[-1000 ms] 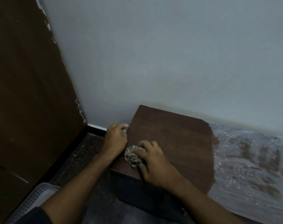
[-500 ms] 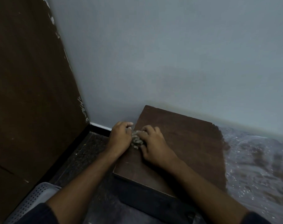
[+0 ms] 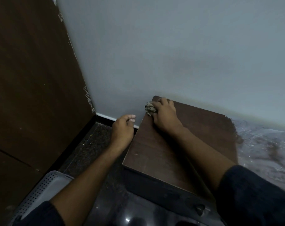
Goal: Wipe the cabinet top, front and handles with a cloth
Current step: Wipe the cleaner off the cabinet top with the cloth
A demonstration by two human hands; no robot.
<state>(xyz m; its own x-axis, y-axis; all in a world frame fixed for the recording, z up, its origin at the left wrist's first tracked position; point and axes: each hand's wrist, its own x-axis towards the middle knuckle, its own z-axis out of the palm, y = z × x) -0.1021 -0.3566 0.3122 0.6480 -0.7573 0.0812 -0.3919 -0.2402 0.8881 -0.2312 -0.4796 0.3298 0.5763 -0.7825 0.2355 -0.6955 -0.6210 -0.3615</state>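
Observation:
A low brown wooden cabinet (image 3: 163, 157) stands against the wall, with a dark front and a small knob handle (image 3: 199, 209) low in the view. My right hand (image 3: 164, 116) grips a crumpled, patterned cloth (image 3: 150, 109) and presses it on the far left corner of the cabinet top. Part of the cloth pokes out past the corner. My left hand (image 3: 122, 129) hovers just left of the cabinet's side edge with loosely curled fingers, holding nothing.
A tall brown wooden panel (image 3: 32, 79) closes off the left side. A grey perforated basket (image 3: 40, 190) sits at the lower left on the dark speckled floor (image 3: 89, 144). A bed with a shiny patterned cover (image 3: 265, 152) adjoins the cabinet's right side.
My right hand slid the cloth from the near left edge of the top to the far left corner. My left hand came off the cabinet's edge.

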